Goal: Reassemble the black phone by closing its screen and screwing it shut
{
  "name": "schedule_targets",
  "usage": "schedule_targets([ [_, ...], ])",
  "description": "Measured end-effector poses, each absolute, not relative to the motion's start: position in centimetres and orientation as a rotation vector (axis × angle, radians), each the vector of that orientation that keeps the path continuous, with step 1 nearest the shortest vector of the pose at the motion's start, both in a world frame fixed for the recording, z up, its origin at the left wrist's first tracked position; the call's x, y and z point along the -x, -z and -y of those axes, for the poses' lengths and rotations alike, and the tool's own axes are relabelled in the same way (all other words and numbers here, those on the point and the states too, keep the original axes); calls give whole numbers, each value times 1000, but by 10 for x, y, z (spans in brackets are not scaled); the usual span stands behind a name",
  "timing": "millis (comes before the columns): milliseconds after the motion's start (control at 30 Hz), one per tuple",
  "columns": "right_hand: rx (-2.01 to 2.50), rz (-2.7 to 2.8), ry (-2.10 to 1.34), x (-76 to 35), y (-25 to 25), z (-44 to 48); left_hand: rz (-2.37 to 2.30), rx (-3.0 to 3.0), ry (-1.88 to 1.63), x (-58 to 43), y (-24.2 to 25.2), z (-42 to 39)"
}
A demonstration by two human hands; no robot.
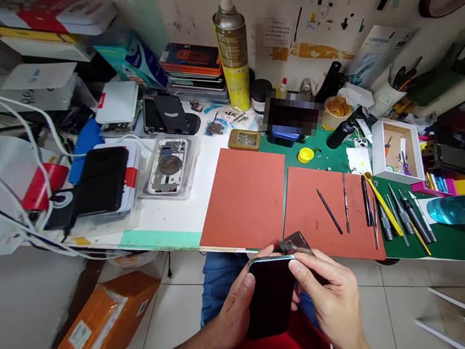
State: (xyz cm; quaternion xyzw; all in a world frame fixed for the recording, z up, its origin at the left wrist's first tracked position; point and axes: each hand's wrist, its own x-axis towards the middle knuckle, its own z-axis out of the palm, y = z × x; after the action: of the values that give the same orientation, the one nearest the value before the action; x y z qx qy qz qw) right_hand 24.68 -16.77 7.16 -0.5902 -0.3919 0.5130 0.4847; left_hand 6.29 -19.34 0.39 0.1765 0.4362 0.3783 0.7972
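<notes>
A dark-screened phone [271,296] with a light-coloured edge is held upright above the lap, just in front of the table edge. My left hand [237,304] grips its left side, the thumb on the edge of the screen. At the top right corner of the phone is my right hand [331,289], its thumb on that corner and its fingers behind. A thin dark card-like piece [297,241] sticks up behind the phone, next to the right fingers; what holds its lower part is hidden. Two reddish-brown mats [246,198] [311,183] lie beyond the hands.
Tweezers, a dark stick [329,211] and a yellow-handled tool [384,206] lie at the right. An opened phone body [168,166] sits in a clear case; a black phone [101,181] and white cables are further left. A spray can [233,51] stands at the back.
</notes>
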Motion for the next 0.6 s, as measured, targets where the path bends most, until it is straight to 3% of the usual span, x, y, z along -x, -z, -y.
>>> schedule_targets([
  [333,1647,1187,-810,-270,-60,179,-907,-615,-720,-66,-25,182],
  [600,1435,906,-836,-257,-70,179,-919,-746,-740,-63,-32,161],
])
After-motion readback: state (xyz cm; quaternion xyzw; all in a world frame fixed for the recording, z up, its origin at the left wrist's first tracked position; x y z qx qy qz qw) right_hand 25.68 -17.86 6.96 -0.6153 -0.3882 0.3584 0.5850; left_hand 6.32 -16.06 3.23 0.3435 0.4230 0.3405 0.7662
